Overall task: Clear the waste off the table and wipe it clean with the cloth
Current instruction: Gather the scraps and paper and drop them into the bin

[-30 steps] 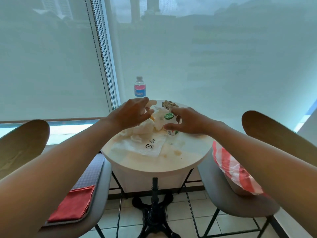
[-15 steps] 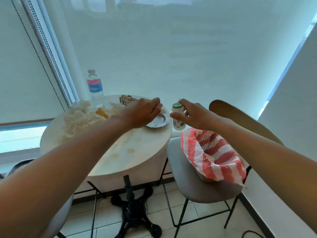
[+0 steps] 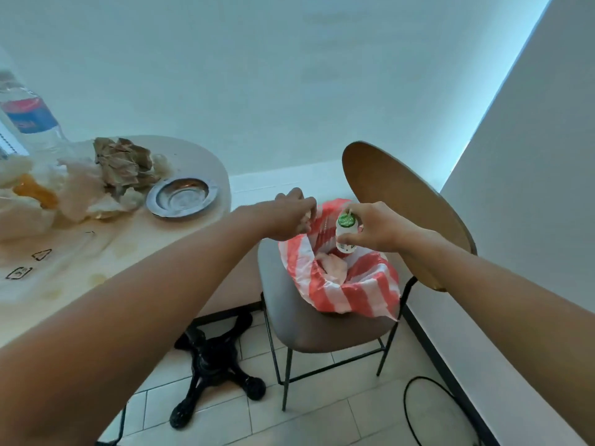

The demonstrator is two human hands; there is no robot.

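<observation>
Moved off the counter (image 3: 180, 239): right hand (image 3: 380, 228) now pinching small bottle (image 3: 346, 231) above striped bag (image 3: 338, 278); left hand (image 3: 291, 215) gripping bag rim. Best released low, over the centre.

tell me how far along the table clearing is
Early. Some crumpled waste already lies in the striped bag on the chair. The right hand holds a small green-capped bottle over the bag; the left hand is at its rim. Left: tissues, dried leaves, metal dish, water bottle, stains on the table. No wiping yet.
</observation>
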